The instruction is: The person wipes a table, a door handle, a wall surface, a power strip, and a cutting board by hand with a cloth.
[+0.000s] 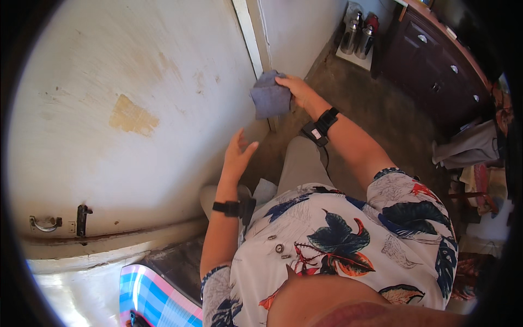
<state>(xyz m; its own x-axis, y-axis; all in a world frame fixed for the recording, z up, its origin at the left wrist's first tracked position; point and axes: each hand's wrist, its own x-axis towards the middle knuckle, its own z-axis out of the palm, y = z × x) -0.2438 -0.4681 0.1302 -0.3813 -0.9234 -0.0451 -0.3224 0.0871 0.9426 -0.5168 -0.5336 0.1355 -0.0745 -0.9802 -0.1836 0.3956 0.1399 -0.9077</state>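
A folded grey-blue cloth (271,98) is pinched in my right hand (297,90), thumb on top, near the edge of a white door and its frame. My left hand (238,155) is raised in front of the door, fingers apart, holding nothing. The white door (184,73) bears brownish smears and a worn tan patch (132,115). On its lower left part sit a metal pull handle (45,224) and a dark bolt latch (83,220). Whether the cloth touches the door frame (261,53) I cannot tell.
Metal vacuum flasks (355,39) stand on a low white board in the corner. A dark wooden cabinet (425,61) lines the right side. Another person's trousered leg (470,145) shows at far right. At lower left hangs a plaid pink-and-blue fabric (159,294).
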